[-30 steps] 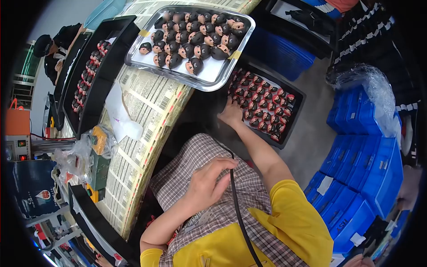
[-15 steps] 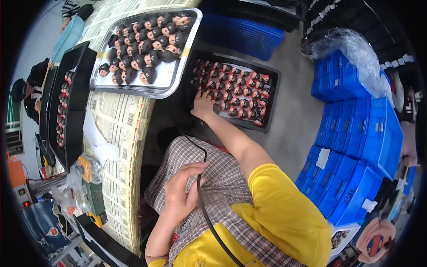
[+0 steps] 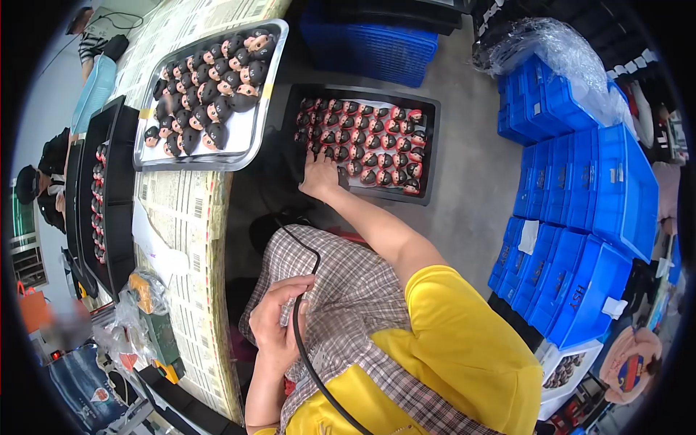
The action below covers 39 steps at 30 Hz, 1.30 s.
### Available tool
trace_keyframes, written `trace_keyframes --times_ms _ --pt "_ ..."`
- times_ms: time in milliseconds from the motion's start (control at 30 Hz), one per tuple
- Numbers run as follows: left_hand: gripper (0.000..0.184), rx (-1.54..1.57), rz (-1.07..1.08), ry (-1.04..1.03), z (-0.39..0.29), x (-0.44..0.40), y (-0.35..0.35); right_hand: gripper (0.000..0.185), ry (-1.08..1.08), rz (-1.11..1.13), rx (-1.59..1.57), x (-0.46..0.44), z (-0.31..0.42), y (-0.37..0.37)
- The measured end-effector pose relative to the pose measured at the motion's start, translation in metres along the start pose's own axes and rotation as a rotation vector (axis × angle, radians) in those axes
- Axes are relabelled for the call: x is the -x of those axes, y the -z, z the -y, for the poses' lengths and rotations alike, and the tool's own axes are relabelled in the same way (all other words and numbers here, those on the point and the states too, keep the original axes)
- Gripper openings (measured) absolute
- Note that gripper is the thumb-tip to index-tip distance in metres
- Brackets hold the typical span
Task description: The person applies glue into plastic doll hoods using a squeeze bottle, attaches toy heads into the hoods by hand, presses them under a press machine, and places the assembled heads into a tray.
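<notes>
My right hand (image 3: pixel 320 176) reaches over the near left corner of a black tray (image 3: pixel 433 148). Its fingers bend down among small painted doll heads (image 3: pixel 371 141) with black hair and red trim, set in rows. The fingertips are partly hidden, but they look closed around a doll head. My left hand (image 3: pixel 275 319) is over my checked apron (image 3: pixel 341 290), thumb and fingers apart, nothing seen in it. A black cable (image 3: pixel 308 348) runs across in front of that hand. On the table at left, a metal tray (image 3: pixel 254 156) holds several black-haired doll heads (image 3: pixel 206 90).
Stacked blue bins (image 3: pixel 558 174) stand at right, some under plastic wrap (image 3: pixel 554 61). Blue crates (image 3: pixel 370 51) lie beyond the black tray. Another black tray (image 3: pixel 119 188) with doll heads is at the table's (image 3: pixel 203 290) far side. People are at the far left.
The view has shifted, so both trays appear further left. My right hand stays at the same corner of the black tray. My left hand is slightly lower and further left in the picture.
</notes>
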<state>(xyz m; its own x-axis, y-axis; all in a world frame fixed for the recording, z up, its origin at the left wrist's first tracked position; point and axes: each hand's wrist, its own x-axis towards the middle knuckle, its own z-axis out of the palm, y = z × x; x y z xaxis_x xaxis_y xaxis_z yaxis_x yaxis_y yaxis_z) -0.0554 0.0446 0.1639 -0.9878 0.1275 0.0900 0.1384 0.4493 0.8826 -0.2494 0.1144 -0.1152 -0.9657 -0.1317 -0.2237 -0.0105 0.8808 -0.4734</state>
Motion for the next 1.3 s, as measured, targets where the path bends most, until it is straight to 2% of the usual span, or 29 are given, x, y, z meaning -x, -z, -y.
trace_keyframes --times_ms 167,267,333,367,400,433,467,533,567,600,667,700,767,800,833,867,900,933,967,1000,1033,1067,1100,1167,1200,1233,1300 --pt "0.017 0.008 -0.062 -0.053 -0.017 -0.009 -0.003 0.085 0.015 -0.048 -0.092 0.026 -0.01 0.023" --pt "0.014 -0.113 0.012 -0.124 -0.033 -0.025 0.001 0.086 0.071 -0.088 -0.168 0.048 -0.016 0.038" --pt "0.022 -0.025 -0.038 -0.157 -0.055 -0.048 -0.008 0.086 0.134 -0.142 -0.21 0.06 -0.022 0.032" --pt "0.029 0.064 -0.109 -0.245 -0.057 -0.061 -0.022 0.086 0.163 -0.12 -0.183 0.065 -0.021 0.031" --pt "0.021 0.217 -0.23 -0.269 -0.056 -0.076 -0.05 0.087 0.209 -0.092 -0.158 0.07 -0.018 0.032" --pt "0.015 -0.014 -0.277 -0.313 -0.083 -0.087 -0.064 0.086 0.228 -0.128 -0.188 0.073 -0.023 0.015" --pt "0.022 -0.003 -0.111 -0.442 -0.092 -0.093 -0.078 0.085 0.239 -0.163 -0.217 0.071 -0.024 -0.003" --pt "0.036 0.074 0.278 -0.709 -0.108 -0.093 -0.11 0.082 0.209 -0.049 -0.32 0.065 -0.017 -0.002" --pt "0.037 0.048 0.589 -0.647 -0.109 -0.08 -0.122 0.081 0.181 0.017 -0.378 0.059 -0.016 -0.005" --pt "0.038 0.034 0.914 -0.577 -0.105 -0.068 -0.132 0.076 0.251 0.024 -0.496 0.05 -0.02 -0.012" --pt "0.039 0.204 0.751 -0.513 -0.075 -0.049 -0.132 0.065 0.376 0.036 -0.754 0.033 -0.026 -0.027" --pt "0.039 0.277 0.672 -0.479 -0.057 -0.037 -0.128 0.06 0.37 0.016 -0.709 0.037 -0.016 -0.014" --pt "0.039 0.251 0.342 -0.226 -0.018 -0.028 -0.093 0.061 0.279 0.103 -0.71 0.039 -0.004 -0.001" --pt "0.04 0.102 0.108 -0.177 0.008 -0.019 -0.077 0.062 0.238 0.154 -0.706 0.038 0.001 0.0" --pt "0.037 -0.02 -0.075 -0.104 0.039 -0.008 -0.068 0.069 0.238 0.061 -0.539 0.038 0.005 -0.004" --pt "0.034 0.052 -0.103 0.084 0.051 0.008 -0.048 0.071 0.19 0.183 -0.616 0.042 0.018 0.009" --pt "0.032 0.123 -0.154 0.277 0.061 0.025 -0.028 0.074 0.162 0.362 -0.751 0.021 -0.002 -0.019" --pt "0.031 0.127 -0.226 0.311 0.074 0.042 -0.018 0.074 0.267 0.322 -0.69 0.006 -0.009 -0.039" --pt "0.029 0.132 -0.308 0.352 0.087 0.06 -0.017 0.069 0.223 0.493 -0.816 0.007 -0.001 -0.033" --pt "0.028 0.138 -0.398 0.395 0.098 0.077 -0.018 0.063 0.234 0.405 -0.771 -0.012 -0.012 -0.059" --pt "0.027 0.12 -0.474 0.417 0.108 0.089 -0.019 0.061 0.023 0.455 -0.712 0.021 0.031 -0.014" --pt "0.027 0.128 -0.535 0.398 0.123 0.099 -0.024 0.06 0.067 0.599 -0.904 0.002 0.016 -0.033" --pt "0.026 0.216 -0.56 0.499 0.127 0.103 -0.026 0.057 0.069 0.609 -0.99 0.006 0.022 -0.031" --pt "0.026 0.134 -0.659 0.456 0.123 0.11 -0.025 0.053 -0.026 0.614 -0.949 0.019 0.039 -0.01" --pt "0.027 0.125 -0.692 0.452 0.122 0.112 -0.025 0.055 0.032 0.645 -0.992 0.028 0.042 0.0" --pt "0.027 0.117 -0.716 0.446 0.122 0.114 -0.024 0.062 -0.012 0.675 -0.993 0.023 0.033 0.0" --pt "0.028 0.12 -0.75 0.46 0.122 0.118 -0.019 0.069 -0.13 0.64 -1.003 0.067 0.048 0.048"
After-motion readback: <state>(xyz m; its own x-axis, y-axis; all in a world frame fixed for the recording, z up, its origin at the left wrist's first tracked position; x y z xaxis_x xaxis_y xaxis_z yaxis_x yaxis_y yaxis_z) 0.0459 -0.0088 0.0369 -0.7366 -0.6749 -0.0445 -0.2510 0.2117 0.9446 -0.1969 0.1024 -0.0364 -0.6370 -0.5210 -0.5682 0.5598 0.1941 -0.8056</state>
